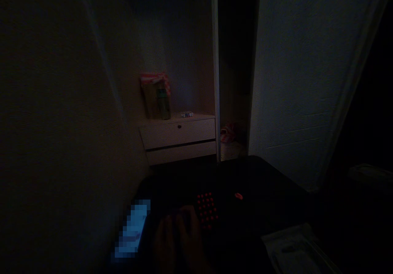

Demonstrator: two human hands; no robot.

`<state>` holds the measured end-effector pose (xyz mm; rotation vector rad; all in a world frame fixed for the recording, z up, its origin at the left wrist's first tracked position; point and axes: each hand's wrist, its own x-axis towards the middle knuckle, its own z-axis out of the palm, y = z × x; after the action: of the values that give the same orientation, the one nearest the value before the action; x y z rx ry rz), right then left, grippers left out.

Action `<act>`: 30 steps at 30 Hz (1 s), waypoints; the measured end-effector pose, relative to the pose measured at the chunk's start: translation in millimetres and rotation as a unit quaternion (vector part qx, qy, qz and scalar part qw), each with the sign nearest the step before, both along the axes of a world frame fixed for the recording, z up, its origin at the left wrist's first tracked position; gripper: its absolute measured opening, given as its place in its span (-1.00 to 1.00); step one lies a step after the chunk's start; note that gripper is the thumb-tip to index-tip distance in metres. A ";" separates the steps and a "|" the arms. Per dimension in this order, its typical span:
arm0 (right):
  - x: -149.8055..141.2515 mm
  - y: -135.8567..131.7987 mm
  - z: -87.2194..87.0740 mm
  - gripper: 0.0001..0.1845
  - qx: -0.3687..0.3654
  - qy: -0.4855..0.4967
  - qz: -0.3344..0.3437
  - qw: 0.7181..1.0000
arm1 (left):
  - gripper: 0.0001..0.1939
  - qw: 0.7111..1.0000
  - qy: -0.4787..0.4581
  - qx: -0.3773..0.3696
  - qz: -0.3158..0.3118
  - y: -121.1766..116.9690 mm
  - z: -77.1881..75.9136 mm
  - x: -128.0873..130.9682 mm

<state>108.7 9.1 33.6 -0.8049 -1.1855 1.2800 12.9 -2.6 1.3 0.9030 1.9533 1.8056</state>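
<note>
The room is very dark, so my hands show only dimly. My left hand (164, 238) and my right hand (189, 230) are close together at the lower middle, with fingers bent inward. A dark shape lies between them, too dim to name. Beside my right hand, rows of small red lights (208, 207) glow, like backlit keys on a keypad. To the left of my left hand is a lit, blurred-out blue screen (133, 229). A small red-glowing thing (238, 196) sits farther right on the dark surface (258, 176).
A pale packet (291, 247) lies at lower right. Behind the dark surface stands a drawer unit (181, 135) holding a bag (152, 98), a greenish bottle (163, 104) and a small pale item (187, 114). A wall (61, 143) rises at left, a pale panel (291, 81) at right.
</note>
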 end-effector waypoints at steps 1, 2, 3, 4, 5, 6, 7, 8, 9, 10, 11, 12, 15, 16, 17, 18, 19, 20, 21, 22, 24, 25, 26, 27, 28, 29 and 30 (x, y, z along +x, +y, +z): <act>0.4 -0.3 -0.2 -0.68 -0.001 0.006 -0.002 1.000 | -0.22 1.000 -0.003 -0.003 -0.007 -0.1 -0.5 0.2; 0.7 -0.6 -0.2 -0.68 -0.003 0.012 -0.005 1.000 | -0.20 1.000 -0.006 -0.007 -0.010 -0.3 -0.8 0.6; 1.0 -0.7 -0.1 -0.68 -0.004 0.017 -0.010 1.000 | -0.18 1.000 -0.006 -0.011 -0.010 -0.6 -0.7 1.0; 1.1 -0.8 0.0 -0.69 -0.005 0.020 -0.015 1.000 | -0.16 1.000 -0.005 -0.013 -0.008 -0.8 -0.3 1.6; 1.1 -0.8 -0.1 -0.69 -0.004 0.019 -0.016 1.000 | -0.15 1.000 -0.003 -0.014 -0.009 -1.1 0.4 2.2; 0.9 -0.8 -0.2 -0.71 -0.004 0.016 -0.017 1.000 | -0.15 1.000 -0.002 -0.016 -0.013 -1.3 1.3 2.8; 0.6 -0.7 -0.5 -0.71 -0.003 0.013 -0.017 1.000 | -0.15 1.000 -0.004 -0.018 -0.019 -1.4 2.3 3.3; 0.3 -0.6 -1.0 -0.72 -0.002 0.011 -0.017 1.000 | -0.14 0.999 -0.006 -0.019 -0.028 -1.4 3.2 3.6; -0.1 -0.4 -1.5 -0.73 -0.002 0.009 -0.015 1.000 | -0.13 0.999 -0.008 -0.019 -0.038 -1.2 3.8 3.8; -0.5 -0.3 -2.0 -0.74 -0.001 0.010 -0.012 1.000 | -0.12 0.999 -0.009 -0.018 -0.042 -1.0 4.0 3.6; -0.8 -0.1 -2.3 -0.74 -0.002 0.011 -0.008 1.000 | -0.10 0.999 -0.007 -0.014 -0.042 -0.6 3.7 3.2; -1.0 0.0 -2.4 -0.74 -0.002 0.012 -0.006 1.000 | -0.09 0.999 -0.004 -0.010 -0.041 -0.2 2.9 2.6; -0.9 0.5 -1.0 -0.75 0.004 0.011 -0.008 1.000 | -0.17 0.999 0.007 0.010 -0.038 1.1 -0.6 0.8; -0.8 0.6 -0.2 -0.74 0.006 0.010 -0.011 1.000 | -0.20 0.999 0.009 0.017 -0.035 1.3 -1.4 0.5; -0.7 0.6 0.5 -0.74 0.006 0.009 -0.012 1.000 | -0.23 0.999 0.010 0.020 -0.031 1.3 -1.7 0.5; -0.6 0.5 1.1 -0.74 0.006 0.010 -0.011 1.000 | -0.23 0.999 0.010 0.021 -0.024 1.0 -1.5 0.7; -0.5 0.3 1.4 -0.73 0.004 0.011 -0.008 1.000 | -0.23 1.000 0.012 0.021 -0.019 0.3 -0.9 1.0; -0.5 0.0 1.5 -0.72 0.001 0.011 -0.005 1.000 | -0.23 1.000 0.013 0.019 -0.014 -0.5 0.0 1.3; -0.4 -0.4 1.4 -0.70 0.000 0.011 -0.003 1.000 | -0.23 1.000 0.014 0.018 -0.013 -1.4 0.9 1.6; -0.4 -0.8 1.2 -0.69 0.000 0.010 -0.002 1.000 | -0.23 1.000 0.014 0.018 -0.012 -2.3 1.6 1.8; -0.1 -1.5 1.5 -0.68 0.002 0.007 0.000 1.000 | -0.24 1.000 0.018 0.019 -0.010 -3.5 2.2 1.9; 0.2 -1.7 1.9 -0.68 0.002 0.007 -0.001 1.000 | -0.25 1.000 0.023 0.017 -0.010 -3.7 2.1 1.8; 0.4 -1.7 2.6 -0.68 0.002 0.005 -0.004 1.000 | -0.26 0.999 0.028 0.015 -0.010 -3.5 1.6 1.7; 0.7 -1.7 3.4 -0.69 0.003 0.003 -0.008 1.000 | -0.25 0.999 0.032 0.012 -0.008 -3.0 1.1 1.5; 0.9 -1.5 4.2 -0.70 0.003 0.000 -0.010 1.000 | -0.24 0.999 0.034 0.008 -0.005 -2.4 0.5 1.3; 1.0 -1.2 4.8 -0.71 0.005 -0.002 -0.011 1.000 | -0.20 0.999 0.032 0.004 -0.001 -1.7 0.2 1.2; 1.0 -0.9 5.1 -0.71 0.007 -0.003 -0.010 1.000 | -0.16 1.000 0.029 0.000 0.000 -1.1 0.0 1.1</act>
<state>109.7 8.2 38.7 -0.8087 -1.1866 1.2526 14.0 -3.7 1.3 0.9655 1.9884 1.7980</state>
